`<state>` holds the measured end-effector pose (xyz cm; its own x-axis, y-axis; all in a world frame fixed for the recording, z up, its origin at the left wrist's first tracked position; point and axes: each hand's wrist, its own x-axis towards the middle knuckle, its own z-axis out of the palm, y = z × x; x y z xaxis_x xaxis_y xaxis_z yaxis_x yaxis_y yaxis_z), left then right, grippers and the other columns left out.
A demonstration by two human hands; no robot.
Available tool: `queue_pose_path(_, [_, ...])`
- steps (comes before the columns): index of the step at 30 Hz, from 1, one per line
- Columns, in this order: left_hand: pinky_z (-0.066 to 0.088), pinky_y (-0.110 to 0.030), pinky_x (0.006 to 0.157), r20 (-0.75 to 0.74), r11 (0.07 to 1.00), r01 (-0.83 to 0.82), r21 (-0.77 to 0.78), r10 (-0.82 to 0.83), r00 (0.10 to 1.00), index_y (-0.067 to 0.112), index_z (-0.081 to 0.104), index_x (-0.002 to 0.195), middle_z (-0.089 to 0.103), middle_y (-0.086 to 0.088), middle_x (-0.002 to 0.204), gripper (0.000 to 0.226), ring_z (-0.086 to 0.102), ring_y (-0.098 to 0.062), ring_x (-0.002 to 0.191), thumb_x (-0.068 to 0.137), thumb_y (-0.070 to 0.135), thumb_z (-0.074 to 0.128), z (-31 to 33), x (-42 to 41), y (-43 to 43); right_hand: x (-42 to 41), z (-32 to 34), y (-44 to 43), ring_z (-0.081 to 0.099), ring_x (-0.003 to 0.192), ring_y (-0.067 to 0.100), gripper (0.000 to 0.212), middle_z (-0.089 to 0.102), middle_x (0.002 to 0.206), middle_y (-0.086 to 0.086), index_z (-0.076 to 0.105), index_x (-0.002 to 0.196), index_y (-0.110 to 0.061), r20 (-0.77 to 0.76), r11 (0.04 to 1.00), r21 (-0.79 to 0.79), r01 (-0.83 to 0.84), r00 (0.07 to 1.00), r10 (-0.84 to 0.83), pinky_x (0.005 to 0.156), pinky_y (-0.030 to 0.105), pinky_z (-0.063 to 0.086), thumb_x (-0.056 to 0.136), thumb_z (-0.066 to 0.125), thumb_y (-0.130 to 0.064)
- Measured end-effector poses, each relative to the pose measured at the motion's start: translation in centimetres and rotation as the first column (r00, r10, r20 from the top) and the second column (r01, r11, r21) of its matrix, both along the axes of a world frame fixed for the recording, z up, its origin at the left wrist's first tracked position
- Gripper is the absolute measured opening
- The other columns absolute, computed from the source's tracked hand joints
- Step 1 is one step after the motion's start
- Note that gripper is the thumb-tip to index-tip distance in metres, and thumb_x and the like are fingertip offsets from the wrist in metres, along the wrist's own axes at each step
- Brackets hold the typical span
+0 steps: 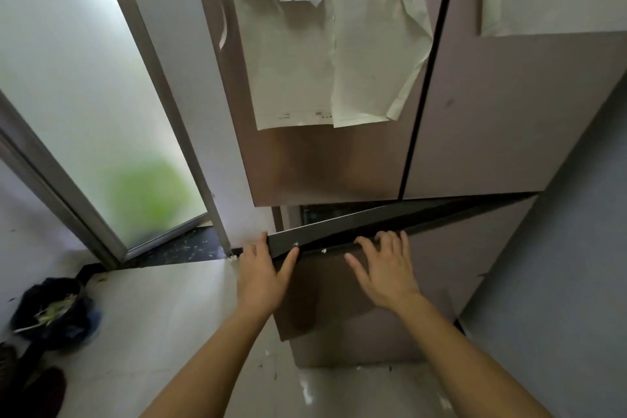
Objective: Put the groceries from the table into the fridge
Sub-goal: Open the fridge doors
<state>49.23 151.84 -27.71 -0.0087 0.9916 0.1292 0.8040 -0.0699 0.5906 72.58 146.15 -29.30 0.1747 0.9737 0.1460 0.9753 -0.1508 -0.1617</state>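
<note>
The brown fridge [492,119] fills the view, with its two upper doors closed. Its lower fridge door [339,295] stands ajar, and a wedge-shaped gap shows along its dark top edge, widest at the left. My left hand [263,270] grips that door's upper left corner, thumb lying on the top edge. My right hand [385,268] lies flat on the door's front with spread fingers, its fingertips at the top edge. No groceries and no table are in view.
Sheets of paper [336,54] hang on the upper left fridge door. A frosted glass door [84,105] in a metal frame stands to the left. A dark bin [54,309] with vegetable scraps sits on the floor at lower left. A grey wall [559,282] closes the right side.
</note>
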Motion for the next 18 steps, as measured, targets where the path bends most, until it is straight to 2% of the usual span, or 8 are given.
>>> queue_pose_path(2, [0.050, -0.041, 0.099, 0.005, 0.999, 0.046, 0.000, -0.046, 0.999, 0.023, 0.029, 0.152, 0.048, -0.006, 0.138, 0.079, 0.050, -0.025, 0.126, 0.089, 0.068, 0.049, -0.1, -0.5, -1.8, -0.4, 0.3, -1.8, 0.026, 0.145, 0.034, 0.087, 0.043, 0.146, 0.017, 0.046, 0.143, -0.029, -0.021, 1.000, -0.009, 0.011, 1.000, -0.011, 0.125, 0.052, 0.005, 0.090, -0.007, -0.073])
queue_pose_path(3, [0.050, -0.039, 0.099, 0.020, 0.997, 0.081, -0.003, -0.081, 0.996, 0.023, 0.031, 0.151, 0.049, -0.005, 0.138, 0.079, 0.050, -0.024, 0.126, 0.089, 0.068, 0.050, -0.1, -0.8, -2.7, -0.7, 0.5, -2.8, 0.017, 0.150, 0.031, 0.086, 0.036, 0.153, 0.016, 0.043, 0.146, -0.029, -0.070, 1.000, -0.020, 0.020, 0.997, -0.022, 0.125, 0.050, 0.008, 0.089, -0.006, -0.073])
queue_pose_path(5, [0.054, -0.036, 0.094, 0.049, 0.987, 0.160, -0.010, -0.159, 0.986, 0.024, 0.037, 0.146, 0.053, -0.001, 0.132, 0.075, 0.055, -0.021, 0.120, 0.088, 0.069, 0.051, -0.1, -1.4, -4.7, -0.8, 0.8, -5.0, -0.001, 0.155, 0.024, 0.070, 0.021, 0.163, 0.009, 0.037, 0.149, -0.029, -0.175, 0.997, -0.075, 0.025, 0.984, -0.038, 0.123, 0.047, 0.017, 0.097, 0.013, -0.068])
queue_pose_path(7, [0.057, -0.034, 0.086, 0.025, 0.972, 0.235, -0.008, -0.235, 0.972, 0.024, 0.041, 0.138, 0.056, 0.001, 0.122, 0.069, 0.059, -0.018, 0.109, 0.088, 0.070, 0.049, -0.1, -1.7, -6.8, -0.3, 1.2, -7.1, -0.008, 0.155, 0.020, 0.061, 0.014, 0.166, 0.005, 0.033, 0.152, -0.029, -0.190, 0.992, -0.123, 0.029, 0.980, -0.052, 0.123, 0.046, 0.021, 0.101, 0.025, -0.061])
queue_pose_path(10, [0.056, -0.036, 0.082, -0.017, 0.964, 0.267, 0.020, -0.266, 0.964, 0.020, 0.042, 0.134, 0.056, -0.002, 0.118, 0.063, 0.060, -0.021, 0.104, 0.092, 0.066, 0.046, 0.4, -1.4, -9.6, 0.0, 2.1, -9.4, -0.009, 0.155, 0.020, 0.065, 0.007, 0.169, 0.001, 0.023, 0.157, -0.029, -0.155, 0.980, -0.193, 0.050, 0.985, -0.080, 0.124, 0.048, 0.018, 0.101, 0.026, -0.062])
queue_pose_path(14, [0.055, -0.041, 0.090, 0.073, 0.969, 0.247, 0.002, -0.246, 0.966, 0.017, 0.036, 0.142, 0.052, -0.005, 0.131, 0.067, 0.058, -0.024, 0.112, 0.093, 0.062, 0.047, 0.3, -1.1, -12.0, -1.3, 3.0, -11.6, 0.000, 0.156, 0.023, 0.072, -0.009, 0.169, -0.001, 0.005, 0.161, -0.029, -0.127, 0.955, -0.289, 0.070, 0.986, -0.111, 0.124, 0.044, 0.019, 0.102, 0.032, -0.060])
queue_pose_path(18, [0.054, -0.042, 0.094, 0.083, 0.975, 0.221, 0.011, -0.221, 0.972, 0.015, 0.033, 0.146, 0.050, -0.007, 0.136, 0.071, 0.056, -0.025, 0.118, 0.094, 0.059, 0.050, 0.3, -0.9, -12.0, -1.1, 3.6, -11.8, 0.005, 0.155, 0.027, 0.068, -0.003, 0.169, -0.001, 0.008, 0.161, -0.030, -0.120, 0.958, -0.275, 0.076, 0.986, -0.113, 0.125, 0.045, 0.017, 0.103, 0.033, -0.057])
